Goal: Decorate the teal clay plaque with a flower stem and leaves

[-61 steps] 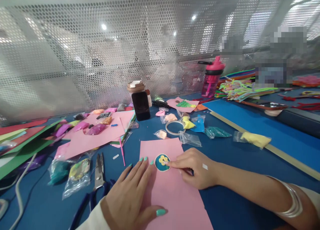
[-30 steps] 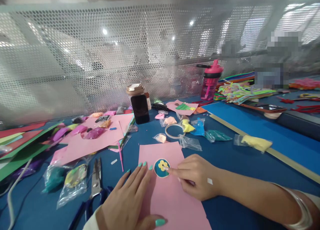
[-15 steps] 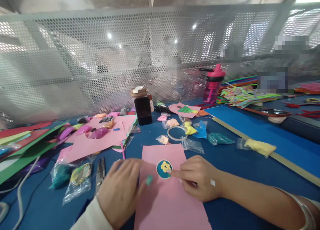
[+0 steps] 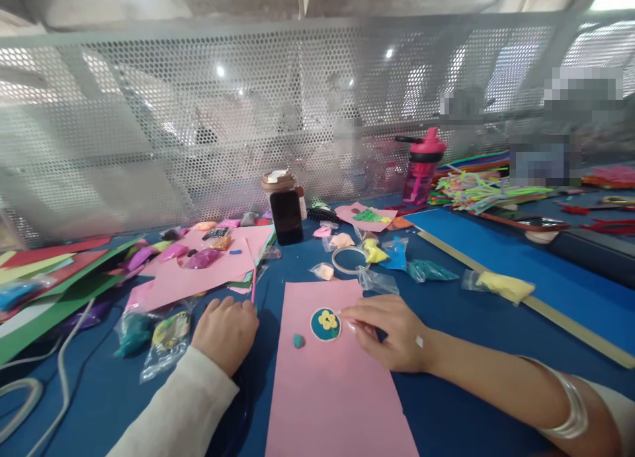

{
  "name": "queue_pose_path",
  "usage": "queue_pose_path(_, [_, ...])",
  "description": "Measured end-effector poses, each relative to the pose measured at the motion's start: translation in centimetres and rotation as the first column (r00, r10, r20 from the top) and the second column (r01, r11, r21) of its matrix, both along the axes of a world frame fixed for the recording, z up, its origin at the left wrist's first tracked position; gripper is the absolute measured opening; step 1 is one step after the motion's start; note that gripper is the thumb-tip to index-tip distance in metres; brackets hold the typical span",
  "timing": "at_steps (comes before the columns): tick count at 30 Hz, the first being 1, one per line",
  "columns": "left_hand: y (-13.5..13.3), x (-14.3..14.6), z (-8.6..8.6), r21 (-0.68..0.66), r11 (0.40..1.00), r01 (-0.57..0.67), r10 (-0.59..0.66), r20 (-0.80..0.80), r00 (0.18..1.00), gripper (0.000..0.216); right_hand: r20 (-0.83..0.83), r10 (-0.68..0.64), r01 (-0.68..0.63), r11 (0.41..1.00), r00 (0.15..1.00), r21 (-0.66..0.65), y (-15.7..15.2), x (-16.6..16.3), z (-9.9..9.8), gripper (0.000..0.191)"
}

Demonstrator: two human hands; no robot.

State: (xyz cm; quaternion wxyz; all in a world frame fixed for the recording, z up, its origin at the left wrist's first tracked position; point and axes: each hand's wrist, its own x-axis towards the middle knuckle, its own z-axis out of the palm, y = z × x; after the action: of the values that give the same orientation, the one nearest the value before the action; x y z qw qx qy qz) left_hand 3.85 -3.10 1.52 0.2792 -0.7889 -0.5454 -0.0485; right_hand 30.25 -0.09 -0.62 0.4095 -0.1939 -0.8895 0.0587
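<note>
On a pink paper sheet (image 4: 337,397) lies a round teal disc (image 4: 319,331) with a pale rim. A yellow clay flower (image 4: 327,320) sits on it, with a small green bit beside it. My right hand (image 4: 391,331) rests at the disc's right edge, index finger and thumb close together; whatever is between them is too small to tell. A lump of teal clay (image 4: 298,340) lies on the sheet, left of the disc. Left of the sheet, my left hand (image 4: 225,334) is closed, palm down on the table, near a pink stick (image 4: 254,284). What it covers is hidden.
Bagged clay, such as a yellow packet (image 4: 505,285), and a tape roll (image 4: 350,260) lie beyond the sheet. A phone (image 4: 288,217) leans against a lidded cup (image 4: 278,179). A pink bottle (image 4: 424,166) stands farther back. A white cable (image 4: 63,377) runs at left.
My left hand has moved left off the pink sheet, and the teal lump now rests there. The scissors are no longer visible. My right index finger has drawn back from the flower to the disc's edge.
</note>
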Motion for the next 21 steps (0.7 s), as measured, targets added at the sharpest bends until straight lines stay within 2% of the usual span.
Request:
queue_pose_path(2, [-0.6, 1.4, 0.5, 0.013, 0.994, 0.111, -0.111, 0.022, 0.994, 0.029, -0.005, 0.013, -0.014, 0.980, 1.000, -0.198, -0.4, -0.5, 0.5, 0.021])
queue_pose_path(4, [-1.3, 3.2, 0.5, 0.001, 0.956, 0.293, -0.292, 0.052, 0.955, 0.030, 0.015, 0.086, -0.071, 0.895, 0.996, -0.441, -0.9, -1.1, 1.1, 0.031])
queue_pose_path(5, [-1.6, 4.2, 0.3, 0.017, 0.893, 0.449, -0.448, 0.110, 0.887, 0.028, 0.011, 0.133, -0.106, 0.835, 0.991, -0.540, -1.3, -1.4, 1.3, 0.034])
queue_pose_path(7, [-2.2, 5.7, -0.1, 0.054, 0.798, 0.600, -0.600, 0.152, 0.785, 0.020, -0.040, 0.190, -0.170, 0.736, 0.981, -0.656, -1.7, -1.8, 1.6, 0.032])
queue_pose_path(9, [-2.6, 6.4, -0.4, 0.064, 0.765, 0.641, -0.641, 0.172, 0.748, 0.019, -0.120, 0.123, -0.171, 0.660, 0.985, -0.731, -1.6, -1.9, 1.4, 0.039])
queue_pose_path(11, [-3.0, 6.4, -0.4, 0.070, 0.777, 0.625, -0.626, 0.189, 0.757, 0.023, -0.171, -0.048, -0.108, 0.604, 0.984, -0.790, -1.0, -1.6, 1.0, 0.046])
queue_pose_path(12, [-3.1, 6.3, -0.4, 0.073, 0.786, 0.614, -0.615, 0.195, 0.764, 0.024, -0.174, -0.130, -0.064, 0.590, 0.976, -0.805, -0.5, -1.5, 0.7, 0.047])
queue_pose_path(14, [-3.5, 6.1, -0.3, 0.071, 0.793, 0.605, -0.605, 0.199, 0.771, 0.021, -0.156, -0.192, -0.004, 0.618, 0.969, -0.786, 0.4, -1.2, 0.2, 0.047])
queue_pose_path(18, [-4.2, 6.2, -0.5, -0.030, 0.775, 0.631, -0.616, 0.185, 0.766, 0.013, -0.114, -0.100, -0.022, 0.648, 0.988, -0.762, 1.0, -1.4, -0.1, 0.050])
queue_pose_path(21, [-4.3, 6.3, -0.8, -0.093, 0.779, 0.619, -0.599, 0.178, 0.781, 0.010, -0.060, -0.044, -0.013, 0.696, 0.997, -0.717, 0.8, -1.6, -0.1, 0.051])
